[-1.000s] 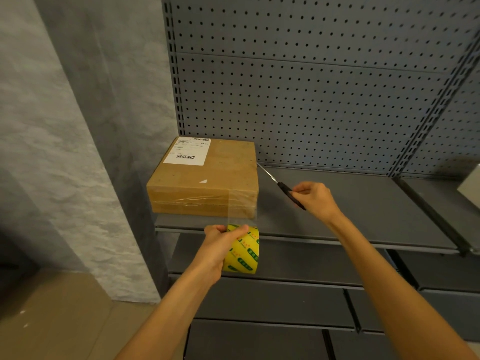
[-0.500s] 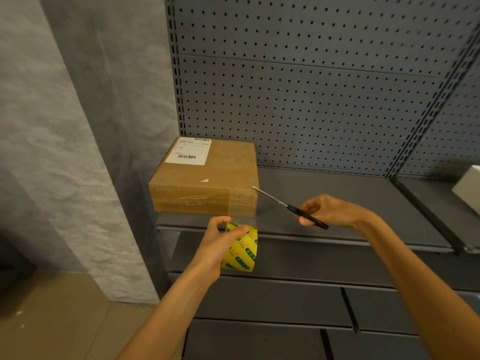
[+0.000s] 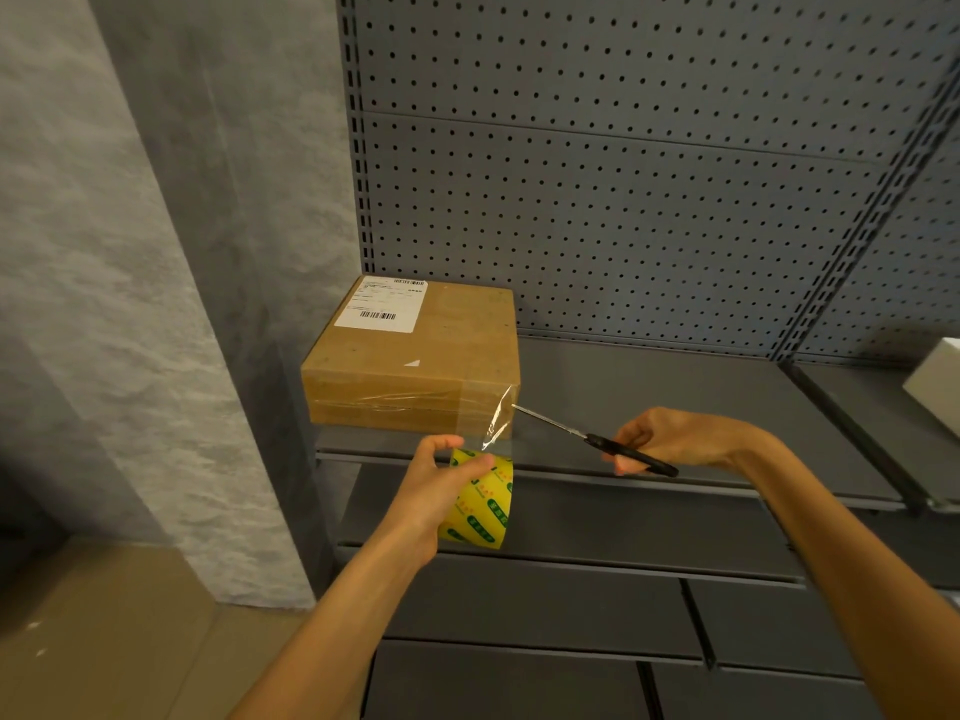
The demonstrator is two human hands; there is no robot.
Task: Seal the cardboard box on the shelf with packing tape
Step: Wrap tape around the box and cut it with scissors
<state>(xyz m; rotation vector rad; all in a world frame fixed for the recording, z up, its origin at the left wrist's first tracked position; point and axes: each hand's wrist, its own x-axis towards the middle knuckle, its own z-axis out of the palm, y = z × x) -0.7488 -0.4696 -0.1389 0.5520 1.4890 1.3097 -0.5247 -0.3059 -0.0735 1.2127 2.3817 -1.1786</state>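
A brown cardboard box [image 3: 415,350] with a white shipping label sits at the left end of the grey shelf [image 3: 675,407]. Clear tape [image 3: 496,418] runs from the box's front right down to a yellow roll of packing tape [image 3: 483,501]. My left hand [image 3: 434,491] grips the roll just below the shelf edge. My right hand [image 3: 670,441] holds black-handled scissors [image 3: 597,441], whose blade tip touches the crinkled right edge of the stretched tape.
A grey pegboard back panel [image 3: 623,200] rises behind the shelf. A white box [image 3: 935,381] stands at the far right. A lower shelf [image 3: 623,527] and drawers lie below. A grey wall is at left, and flat cardboard [image 3: 78,641] lies bottom left.
My right hand dropped and swung the scissors from beside the box's right side down to the stretched tape. The tape's right edge now crinkles at the blade. The roll stayed nearly still.
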